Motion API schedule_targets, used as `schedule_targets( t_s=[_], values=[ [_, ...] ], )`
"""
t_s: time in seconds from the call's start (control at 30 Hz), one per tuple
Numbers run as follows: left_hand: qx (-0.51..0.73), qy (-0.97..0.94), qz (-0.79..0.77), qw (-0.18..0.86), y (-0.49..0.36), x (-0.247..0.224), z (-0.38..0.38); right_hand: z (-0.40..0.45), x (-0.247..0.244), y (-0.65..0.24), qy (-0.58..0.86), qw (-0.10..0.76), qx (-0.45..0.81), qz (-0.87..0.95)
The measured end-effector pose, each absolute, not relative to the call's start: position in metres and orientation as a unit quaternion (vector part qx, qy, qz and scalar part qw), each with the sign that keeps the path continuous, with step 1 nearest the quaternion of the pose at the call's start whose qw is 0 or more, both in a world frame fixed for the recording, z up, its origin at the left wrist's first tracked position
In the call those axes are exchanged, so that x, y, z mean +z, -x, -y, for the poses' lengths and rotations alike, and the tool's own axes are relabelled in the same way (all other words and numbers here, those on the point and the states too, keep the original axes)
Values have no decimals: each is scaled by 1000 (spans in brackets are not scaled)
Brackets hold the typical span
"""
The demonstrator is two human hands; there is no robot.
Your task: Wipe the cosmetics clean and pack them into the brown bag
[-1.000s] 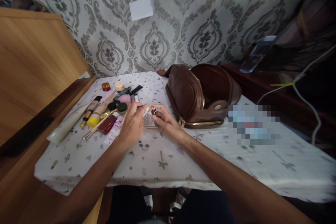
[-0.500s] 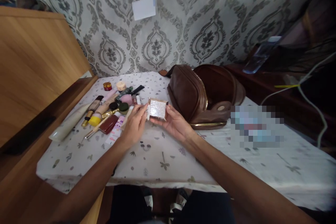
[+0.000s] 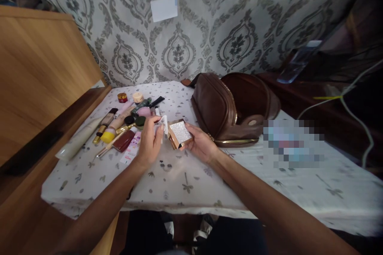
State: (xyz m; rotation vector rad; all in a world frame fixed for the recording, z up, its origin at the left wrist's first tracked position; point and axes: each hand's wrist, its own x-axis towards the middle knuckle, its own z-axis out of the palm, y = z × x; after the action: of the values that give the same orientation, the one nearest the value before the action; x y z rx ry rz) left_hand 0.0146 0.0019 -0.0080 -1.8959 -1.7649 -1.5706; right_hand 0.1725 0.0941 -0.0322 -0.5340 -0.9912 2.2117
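Note:
My right hand point(image 3: 201, 142) is closed around a square compact case point(image 3: 180, 133) with a glittery silver top and gold sides, tilted above the table. Just left of it, my left hand point(image 3: 151, 137) pinches a crumpled white wipe point(image 3: 163, 124), which is close to the compact's left edge. Whether the two touch is hard to tell. Beyond my left hand lies a cluster of cosmetics, among them a dark red bottle point(image 3: 125, 140), a yellow-capped tube point(image 3: 108, 136) and a pink rounded item point(image 3: 144, 111).
An unzipped brown leather bag point(image 3: 214, 105) stands behind my right hand. A long pale tube point(image 3: 78, 139) lies at the left, by the wooden panel point(image 3: 44, 48). A blurred-out patch point(image 3: 291, 143) covers something on the right. A clear bottle point(image 3: 299, 63) stands beyond the table.
My left hand has drawn back leftward with the wipe, off the compact. My right hand has turned and tilted the compact, so its gold side now shows.

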Motion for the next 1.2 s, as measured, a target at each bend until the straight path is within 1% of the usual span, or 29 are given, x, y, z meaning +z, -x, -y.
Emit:
schedule_targets(
  t_s=[0.1, 0.2, 0.3, 0.4, 0.53, 0.67, 0.8, 0.9, 1.03, 1.2],
  values=[
    [-532, 619, 578, 15, -11, -5, -3, -95, -29, -174, 210, 334, 823, 408],
    [-535, 623, 568, -57, -6, -2, -6, -95, -25, -176, 191, 344, 796, 460],
    [-518, 647, 547, -116, -2, 1, -7, -93, -24, -178, 171, 329, 757, 538],
    [-506, 666, 531, -139, -2, 3, -6, -91, -27, -179, 162, 303, 725, 596],
    [-514, 664, 522, -151, -5, 4, -5, -88, -34, -179, 149, 271, 733, 605],
    [-518, 662, 518, -161, -5, 4, -6, -86, -36, -177, 171, 267, 774, 548],
    [-538, 642, 520, -168, -2, 1, -7, -87, -29, -177, 198, 301, 815, 453],
    [-569, 601, 525, -198, 0, -5, -10, -89, -22, -177, 202, 331, 824, 413],
    [-586, 566, 529, -236, 1, -10, -10, -95, -22, -177, 208, 341, 840, 368],
    [-545, 612, 547, -174, -7, -6, -5, -100, -28, -172, 207, 346, 875, 270]
  ],
)
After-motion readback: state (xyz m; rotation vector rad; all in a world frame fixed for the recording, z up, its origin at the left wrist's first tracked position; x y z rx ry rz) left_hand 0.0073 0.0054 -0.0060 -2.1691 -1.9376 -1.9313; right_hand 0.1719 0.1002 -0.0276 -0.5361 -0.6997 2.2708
